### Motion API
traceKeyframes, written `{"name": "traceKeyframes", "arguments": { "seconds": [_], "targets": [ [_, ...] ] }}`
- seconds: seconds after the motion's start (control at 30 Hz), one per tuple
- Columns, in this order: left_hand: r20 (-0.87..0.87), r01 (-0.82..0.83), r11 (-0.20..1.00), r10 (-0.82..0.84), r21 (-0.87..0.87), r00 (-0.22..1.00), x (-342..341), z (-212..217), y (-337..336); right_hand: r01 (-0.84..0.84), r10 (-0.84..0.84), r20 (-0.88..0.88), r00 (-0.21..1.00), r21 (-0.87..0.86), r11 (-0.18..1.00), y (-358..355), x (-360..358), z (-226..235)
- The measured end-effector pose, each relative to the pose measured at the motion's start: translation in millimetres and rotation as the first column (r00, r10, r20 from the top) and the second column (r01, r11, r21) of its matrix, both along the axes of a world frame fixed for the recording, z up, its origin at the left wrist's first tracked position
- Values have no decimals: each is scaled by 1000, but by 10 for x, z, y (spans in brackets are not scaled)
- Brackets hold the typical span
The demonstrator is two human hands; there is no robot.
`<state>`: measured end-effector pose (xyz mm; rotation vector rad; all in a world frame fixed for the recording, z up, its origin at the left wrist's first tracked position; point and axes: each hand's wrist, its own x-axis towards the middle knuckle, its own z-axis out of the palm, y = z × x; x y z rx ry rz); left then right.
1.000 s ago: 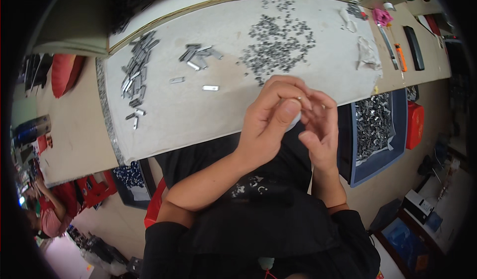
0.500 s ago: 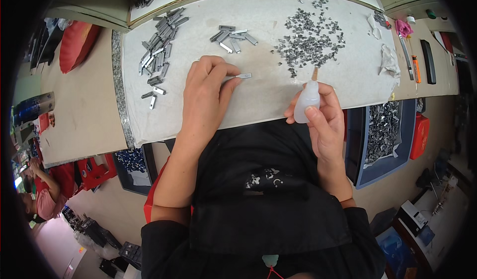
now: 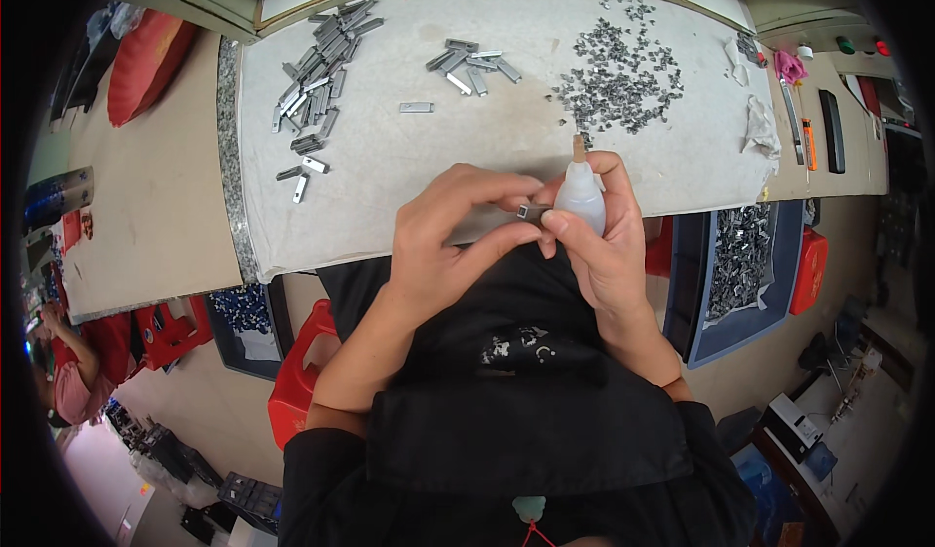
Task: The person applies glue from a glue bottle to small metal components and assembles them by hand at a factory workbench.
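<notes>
My right hand (image 3: 609,235) is wrapped round a white squeeze bottle (image 3: 581,204) with a brownish narrow tip pointing up and away. A small grey metal clip-like piece (image 3: 529,213) sticks out leftward at the right thumb's tip, its hollow end showing. My left hand (image 3: 453,230) comes in from the left, thumb and index finger apart on either side of that piece; whether a fingertip touches it is hard to see. Beyond the left hand, one metal piece (image 3: 417,108) lies alone on the white table covering (image 3: 360,187).
Long metal pieces (image 3: 326,65) are heaped at the left, with a smaller pile (image 3: 472,65) mid-table. Many tiny metal parts (image 3: 623,79) spread at the right. A knife (image 3: 809,145) and crumpled paper (image 3: 762,126) lie farther right. A blue-grey bin (image 3: 691,284) stands below the table edge.
My left hand has put its metal piece down on the table and moved right to the other hand. The bottle has shifted left and nearer, and another metal piece now shows at the right thumb.
</notes>
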<state>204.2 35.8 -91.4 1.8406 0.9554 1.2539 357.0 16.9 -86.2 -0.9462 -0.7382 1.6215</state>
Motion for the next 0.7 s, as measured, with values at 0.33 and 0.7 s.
{"name": "traceKeyframes", "arguments": {
  "seconds": [0.33, 0.7],
  "targets": [
    [553, 222, 859, 83, -462, 829, 50, -72, -88, -15, 16, -98, 995, 17, 1000, -2, 60, 13],
    [440, 174, 848, 76, -501, 895, 105, -103, -71, 200, -319, 362, 876, 329, 923, -211, 459, 263]
  ]
}}
